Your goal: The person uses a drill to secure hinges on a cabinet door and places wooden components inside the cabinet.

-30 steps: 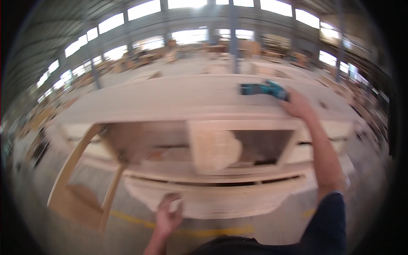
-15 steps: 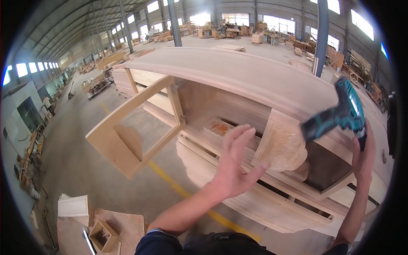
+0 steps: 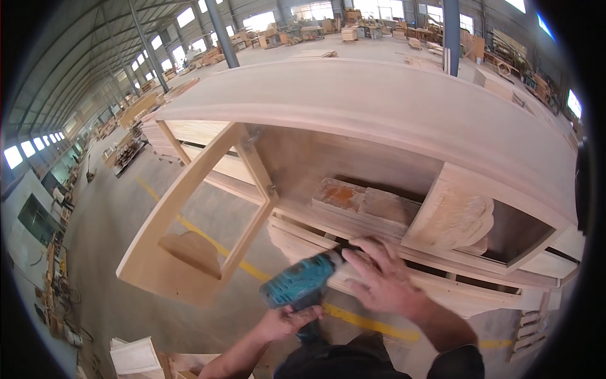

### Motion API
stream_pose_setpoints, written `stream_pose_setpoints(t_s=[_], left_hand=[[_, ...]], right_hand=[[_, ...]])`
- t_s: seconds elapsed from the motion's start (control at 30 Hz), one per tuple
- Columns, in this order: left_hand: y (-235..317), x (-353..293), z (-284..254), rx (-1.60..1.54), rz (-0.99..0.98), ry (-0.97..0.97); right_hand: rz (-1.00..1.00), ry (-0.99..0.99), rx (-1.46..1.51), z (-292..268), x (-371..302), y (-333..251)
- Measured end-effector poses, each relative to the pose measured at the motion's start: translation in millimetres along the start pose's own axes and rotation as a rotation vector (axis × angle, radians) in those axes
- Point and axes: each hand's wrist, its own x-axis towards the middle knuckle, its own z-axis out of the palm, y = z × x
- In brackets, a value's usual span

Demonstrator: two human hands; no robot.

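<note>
A teal and black cordless drill (image 3: 298, 282) is in front of my body, tilted, with its black nose up and to the right. My left hand (image 3: 285, 323) is closed round the drill's handle from below. My right hand (image 3: 392, 278) has its fingers on the black nose end, with the thumb lower and apart. Behind the drill stands a pale wooden cabinet (image 3: 353, 95). Its left door frame (image 3: 142, 237) hangs open on hinges, and a carved door (image 3: 454, 208) covers part of the right side. Inside the cabinet lies a dusty block (image 3: 385, 208) with an orange patch.
Wooden boards are stacked (image 3: 158, 136) behind the cabinet's left end. A yellow line (image 3: 189, 224) runs across the floor. Pale wooden pieces (image 3: 136, 357) lie at lower left, and a slatted wooden rack (image 3: 529, 335) is at lower right. Steel columns (image 3: 221, 35) stand farther back.
The drill has come from the far right above the cabinet down to the front of my body. My left hand, empty before, now grips its handle. My view has shifted right.
</note>
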Motion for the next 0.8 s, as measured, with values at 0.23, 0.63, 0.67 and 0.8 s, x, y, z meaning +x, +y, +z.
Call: stream_pose_setpoints(t_s=[0.23,0.63,0.67,0.8], left_hand=[[11,31,-34,0.701,-0.009,0.271],[116,103,-90,1.516,0.456,0.803],[142,114,-102,1.710,0.345,0.898],[205,164,-155,1.688,0.210,0.992]], right_hand=[[0.313,-0.049,1.157,107,15,-28],[0.690,0.276,1.574,137,70,75],[0.746,0.275,1.536,135,82,85],[0.856,0.217,1.512,137,126,116]])
